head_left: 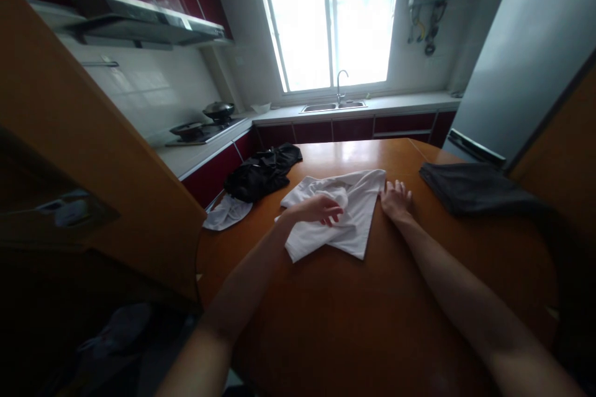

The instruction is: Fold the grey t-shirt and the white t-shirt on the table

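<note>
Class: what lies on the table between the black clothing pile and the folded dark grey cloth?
In the head view, the white garment, with both hands on it.

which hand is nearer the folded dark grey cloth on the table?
Right. The right hand lies flat at the white shirt's right edge, apart from the grey cloth; the left hand rests on the shirt, farther away.

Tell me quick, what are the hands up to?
Left hand gripping crumpled white cloth garment on the round wooden table. Right hand flat, pressing its right edge. Black clothes pile and folded grey cloth lie apart.
</note>
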The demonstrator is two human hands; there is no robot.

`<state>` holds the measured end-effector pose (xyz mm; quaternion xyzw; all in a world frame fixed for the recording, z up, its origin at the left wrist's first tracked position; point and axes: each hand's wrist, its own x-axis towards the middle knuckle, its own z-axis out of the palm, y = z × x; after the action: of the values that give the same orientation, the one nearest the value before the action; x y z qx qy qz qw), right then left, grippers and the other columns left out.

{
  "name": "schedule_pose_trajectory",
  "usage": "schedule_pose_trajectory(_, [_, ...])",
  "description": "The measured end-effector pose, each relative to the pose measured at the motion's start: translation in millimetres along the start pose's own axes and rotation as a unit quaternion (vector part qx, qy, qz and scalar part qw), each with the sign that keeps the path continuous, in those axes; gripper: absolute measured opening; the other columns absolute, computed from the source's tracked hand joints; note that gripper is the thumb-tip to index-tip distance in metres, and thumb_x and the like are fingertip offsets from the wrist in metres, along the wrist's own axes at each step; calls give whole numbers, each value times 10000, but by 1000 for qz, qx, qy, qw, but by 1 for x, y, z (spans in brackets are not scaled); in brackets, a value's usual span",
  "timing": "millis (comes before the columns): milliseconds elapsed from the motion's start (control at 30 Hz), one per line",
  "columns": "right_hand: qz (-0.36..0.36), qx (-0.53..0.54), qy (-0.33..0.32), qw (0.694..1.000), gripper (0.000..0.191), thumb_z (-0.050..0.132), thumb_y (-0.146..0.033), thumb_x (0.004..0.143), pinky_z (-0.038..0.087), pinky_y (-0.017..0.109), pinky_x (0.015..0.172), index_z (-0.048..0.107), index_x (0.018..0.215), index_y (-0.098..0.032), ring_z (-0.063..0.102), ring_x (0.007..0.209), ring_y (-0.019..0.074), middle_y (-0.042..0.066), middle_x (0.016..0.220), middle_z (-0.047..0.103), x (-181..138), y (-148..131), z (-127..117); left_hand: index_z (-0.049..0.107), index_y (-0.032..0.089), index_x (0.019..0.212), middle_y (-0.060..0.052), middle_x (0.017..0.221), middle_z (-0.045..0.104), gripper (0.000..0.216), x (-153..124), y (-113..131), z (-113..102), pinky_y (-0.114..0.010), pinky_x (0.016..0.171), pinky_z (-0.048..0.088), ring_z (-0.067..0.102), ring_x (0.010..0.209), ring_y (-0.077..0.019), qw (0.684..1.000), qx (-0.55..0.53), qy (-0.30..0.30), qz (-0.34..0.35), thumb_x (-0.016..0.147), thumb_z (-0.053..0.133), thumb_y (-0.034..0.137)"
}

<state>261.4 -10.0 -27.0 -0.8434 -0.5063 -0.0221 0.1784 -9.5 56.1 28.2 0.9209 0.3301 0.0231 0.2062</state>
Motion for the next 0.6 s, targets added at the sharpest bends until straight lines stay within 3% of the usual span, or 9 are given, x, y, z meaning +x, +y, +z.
schedule_pose_trajectory(67, [-2, 24, 42, 999, 399, 367, -297, 1048, 372, 450, 1025, 563, 1329, -93, 443, 1315, 328, 250, 1447, 495, 0, 2, -2, 744, 200, 1122, -87, 971, 770, 408, 5, -13, -4, -297, 775, 566, 735, 853, -192, 995, -67, 54, 56, 1003, 495, 501])
schedule_pose_trajectory(133, [-28, 47, 59, 997, 347, 371, -288, 1042, 406, 379, 964, 637, 1211, -141, 531, 1205, 284, 188, 1306, 608, -6, -6, -5, 737, 178, 1142, -115, 1067, 760, 354, 10, -35, -5, -334, 861, 563, 725, 962, -227, 980, -94, 156, 80, 969, 569, 437])
schedule_pose_trajectory(200, [-59, 55, 13, 997, 345, 382, -335, 1039, 430, 343, 908, 682, 1084, -171, 603, 1096, 258, 147, 1168, 677, -18, -23, -7, 739, 184, 1151, -126, 1173, 732, 348, 13, -60, -1, -372, 968, 533, 692, 1083, -266, 974, -56, 216, 45, 896, 671, 412])
schedule_pose_trajectory(300, [-103, 56, -101, 988, 475, 381, -528, 1021, 458, 357, 870, 698, 1014, -175, 659, 1013, 271, 151, 1069, 712, -45, -54, -8, 711, 225, 1238, -127, 1351, 648, 443, 10, -92, 12, -444, 1105, 441, 579, 1288, -313, 974, 16, 221, -57, 856, 718, 449])
schedule_pose_trajectory(400, [-146, 39, -139, 979, 528, 483, -629, 943, 456, 418, 923, 657, 1153, -178, 624, 1122, 327, 177, 1175, 690, -73, -76, -9, 665, 273, 1321, -111, 1477, 562, 470, 6, -108, 24, -547, 1182, 305, 441, 1424, -328, 968, 53, 218, -114, 936, 602, 535])
schedule_pose_trajectory(500, [-174, 30, -166, 970, 475, 585, -479, 903, 454, 422, 941, 574, 1277, -187, 605, 1170, 334, 175, 1250, 668, -91, -85, -10, 636, 291, 1359, -100, 1515, 529, 491, 5, -110, 27, -573, 1185, 273, 408, 1448, -322, 968, 62, 206, -126, 963, 545, 566])
schedule_pose_trajectory(600, [-184, 40, -191, 963, 406, 566, -322, 892, 474, 369, 873, 547, 1281, -208, 656, 1087, 296, 141, 1209, 696, -92, -86, -11, 634, 290, 1362, -93, 1497, 551, 480, 6, -108, 24, -520, 1165, 329, 455, 1417, -309, 967, 69, 209, -130, 971, 536, 551])
